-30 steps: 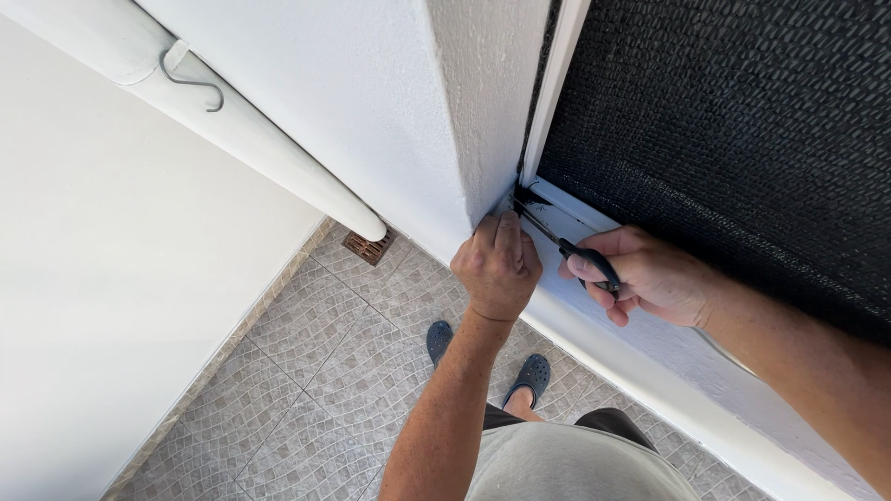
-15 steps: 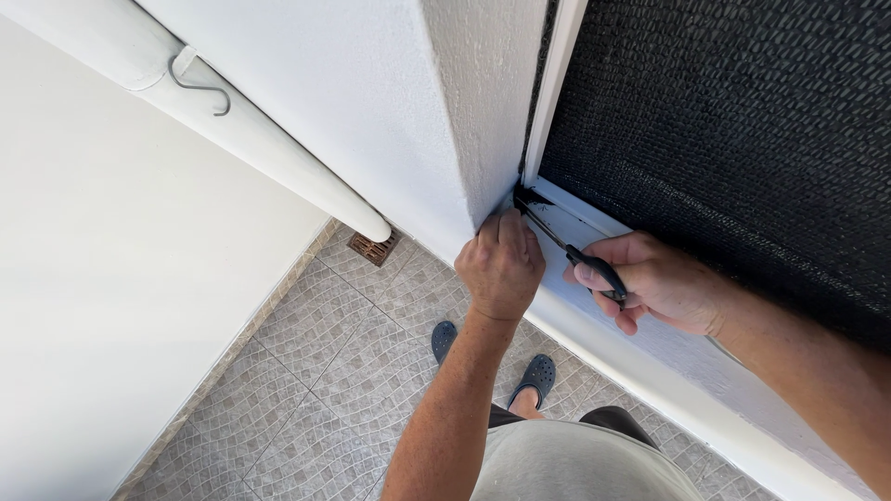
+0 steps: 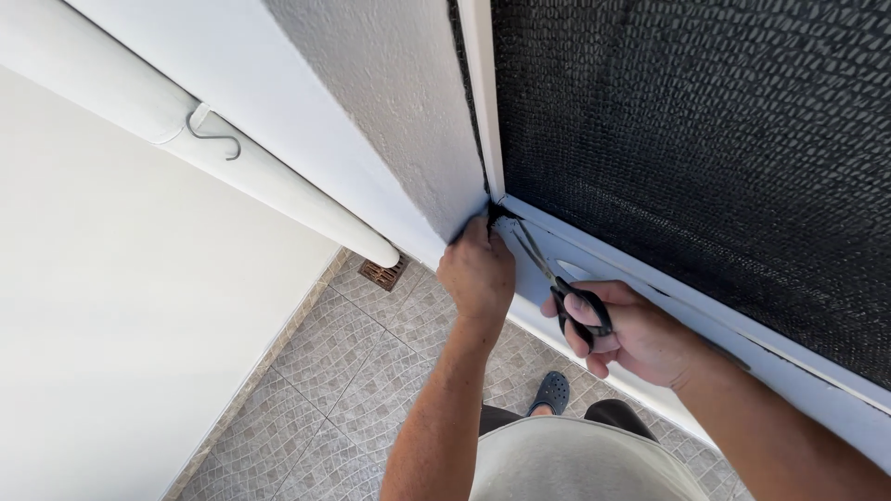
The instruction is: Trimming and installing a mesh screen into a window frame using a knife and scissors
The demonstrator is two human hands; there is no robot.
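Observation:
My right hand (image 3: 631, 332) grips black-handled scissors (image 3: 557, 283), whose blades point up-left into the lower corner of a black mesh screen (image 3: 705, 139) set in a white frame (image 3: 594, 255). My left hand (image 3: 476, 271) is closed at that same corner, pinching a bit of the black mesh edge (image 3: 494, 216) against the wall. The scissor tips sit right next to my left fingers.
A rough white wall pillar (image 3: 390, 121) stands left of the frame. A white drainpipe (image 3: 232, 158) with a metal S-hook (image 3: 215, 135) slants down to a floor drain (image 3: 382, 273). Beige tiled floor (image 3: 334, 399) lies below, with my dark shoe (image 3: 551, 391) on it.
The view has shifted slightly; the S-hook and the pipe appear lower and further right. Both hands stay at the screen corner, scissors still held there.

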